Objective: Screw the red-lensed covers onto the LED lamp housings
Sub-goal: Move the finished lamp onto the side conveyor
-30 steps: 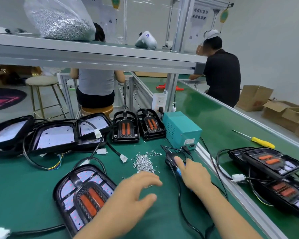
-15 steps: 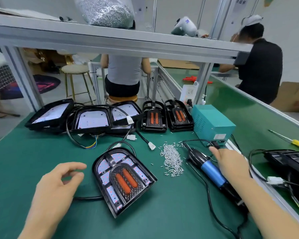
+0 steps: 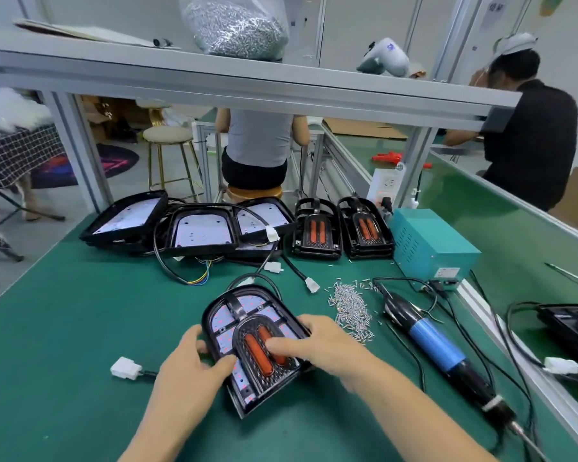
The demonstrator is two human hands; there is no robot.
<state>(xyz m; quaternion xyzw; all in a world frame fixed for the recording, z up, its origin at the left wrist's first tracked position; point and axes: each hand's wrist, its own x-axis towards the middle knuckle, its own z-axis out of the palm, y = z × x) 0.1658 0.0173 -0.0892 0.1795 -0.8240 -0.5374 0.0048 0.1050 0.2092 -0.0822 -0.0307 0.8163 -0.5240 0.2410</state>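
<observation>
Hands steady a red-lensed cover [image 3: 259, 345] on its housing, left hand [image 3: 194, 365] gripping the edge, right hand [image 3: 324, 345] pressing fingers flat on top; screws [image 3: 349, 308] and electric screwdriver [image 3: 434, 345] lie untouched beyond the right hand.

One lamp [image 3: 244, 331] with cover fitted, at centre. Three open housings [image 3: 201, 231] at 11 o'clock. Two stacks of covers [image 3: 317, 228] at 12 o'clock. One screw pile [image 3: 349, 306], one driver [image 3: 437, 348] and one teal box [image 3: 431, 245] between 1 and 3 o'clock. One screw bag [image 3: 237, 25] on the shelf. Two hands [image 3: 194, 371].
</observation>
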